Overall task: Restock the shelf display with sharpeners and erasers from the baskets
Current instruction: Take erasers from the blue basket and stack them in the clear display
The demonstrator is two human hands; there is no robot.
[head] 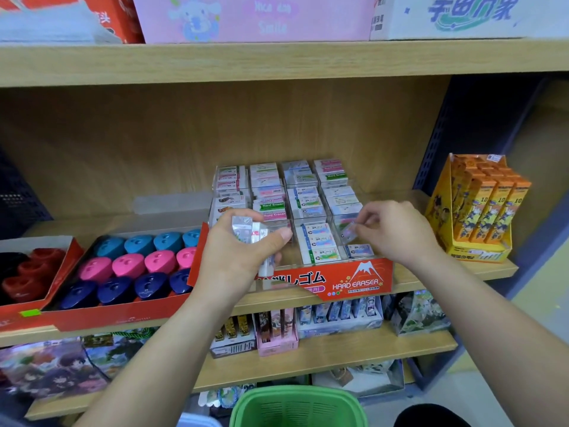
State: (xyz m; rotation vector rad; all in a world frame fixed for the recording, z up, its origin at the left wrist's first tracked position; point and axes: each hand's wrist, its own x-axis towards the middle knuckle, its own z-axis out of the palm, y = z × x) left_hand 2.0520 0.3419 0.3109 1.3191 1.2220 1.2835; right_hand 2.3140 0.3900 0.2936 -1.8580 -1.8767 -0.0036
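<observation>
A clear eraser display [354,277] with a red "Hard Eraser" front stands on the middle shelf, its compartments stacked with wrapped erasers. My left hand [237,254] grips a small bundle of wrapped erasers [248,231] over the display's front left corner. My right hand [391,229] pinches a single eraser [349,232] above the front right compartment, where another eraser [360,250] lies. A red tray of sharpeners [135,266] in teal, pink and navy sits to the left. A green basket [298,406] is below, near the floor.
A second red tray with red sharpeners [27,272] is at the far left. An orange box of pencil packs [480,211] stands at the right on the same shelf. Lower shelves hold card packs and boxes [277,331]. Large cartons [246,16] fill the top shelf.
</observation>
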